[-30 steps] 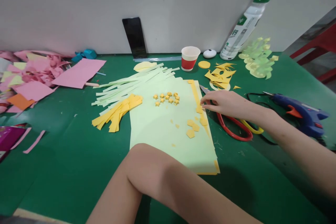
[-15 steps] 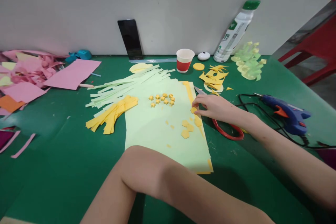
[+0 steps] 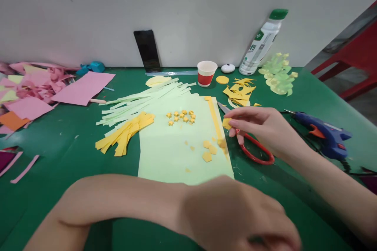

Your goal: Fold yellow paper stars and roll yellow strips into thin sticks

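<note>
The right hand pinches a small, flat yellow paper piece between thumb and fingers, quite closed at the tips. This piece is by the right edge of the pale green paper sheet, near the red-handled metal scissors. The left hand is blurred at the bottom; its fingers seem curled, but I cannot tell if they hold something. To handle the piece well, the pinch should be light and close to its edge, so the paper is not creased, and the fingers should stay away from the blades. Compared with half a second ago, the piece is farther right, and the left hand now appears below the sheet.
</note>
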